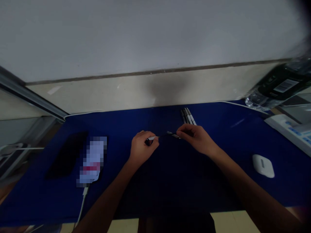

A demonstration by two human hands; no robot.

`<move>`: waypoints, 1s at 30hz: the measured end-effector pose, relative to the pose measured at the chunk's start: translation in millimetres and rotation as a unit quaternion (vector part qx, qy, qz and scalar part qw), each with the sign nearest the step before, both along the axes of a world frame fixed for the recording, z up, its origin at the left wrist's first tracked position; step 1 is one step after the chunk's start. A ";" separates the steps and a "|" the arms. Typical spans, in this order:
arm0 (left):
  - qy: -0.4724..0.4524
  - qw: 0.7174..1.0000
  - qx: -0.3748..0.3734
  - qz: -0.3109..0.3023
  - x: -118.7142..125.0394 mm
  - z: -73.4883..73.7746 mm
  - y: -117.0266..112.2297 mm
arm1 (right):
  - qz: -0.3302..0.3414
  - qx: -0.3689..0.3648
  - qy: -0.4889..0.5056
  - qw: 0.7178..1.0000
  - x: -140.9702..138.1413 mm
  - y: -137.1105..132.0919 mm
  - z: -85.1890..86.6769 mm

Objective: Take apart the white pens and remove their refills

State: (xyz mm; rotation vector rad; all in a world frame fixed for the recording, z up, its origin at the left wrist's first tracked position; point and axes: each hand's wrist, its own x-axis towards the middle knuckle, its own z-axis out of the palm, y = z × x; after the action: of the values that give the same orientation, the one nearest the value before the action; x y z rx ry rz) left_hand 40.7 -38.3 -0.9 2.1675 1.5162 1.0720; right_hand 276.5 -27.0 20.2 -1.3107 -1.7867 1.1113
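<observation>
My left hand point(143, 145) is closed around a short white pen barrel point(152, 138) with a dark end. From it a thin dark rod point(165, 135), which looks like a pen refill, runs across to my right hand point(194, 137). The fingertips of that hand pinch the rod's other end. Just behind the rod, a small light-coloured pen part point(173, 134) lies on the blue table; its exact kind is too blurred to tell. Several white and black pens point(187, 116) lie side by side beyond my right hand.
On the left lie a phone point(93, 158) with a plugged-in white cable point(82, 202) and a dark flat object point(66, 155). A white earbud case point(263, 166) sits at right, near a white power strip point(291, 132). A large bottle point(279, 84) stands at the far right, by the wall.
</observation>
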 end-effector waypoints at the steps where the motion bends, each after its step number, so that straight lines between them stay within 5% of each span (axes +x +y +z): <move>1: 0.000 1.000 0.001 0.001 -0.1 0.1 0.2 | 0.001 0.000 0.009 1.000 0.1 0.3 -0.3; 30: 0.003 1.000 0.001 0.003 1.1 1.4 -1.5 | 0.011 0.002 0.006 1.000 1.8 0.3 0.0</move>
State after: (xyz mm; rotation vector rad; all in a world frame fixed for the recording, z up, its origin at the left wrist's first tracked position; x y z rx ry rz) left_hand 41.8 -39.8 0.5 2.1703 1.5249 1.0700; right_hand 278.4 -26.6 20.2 -1.2831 -1.7973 1.1238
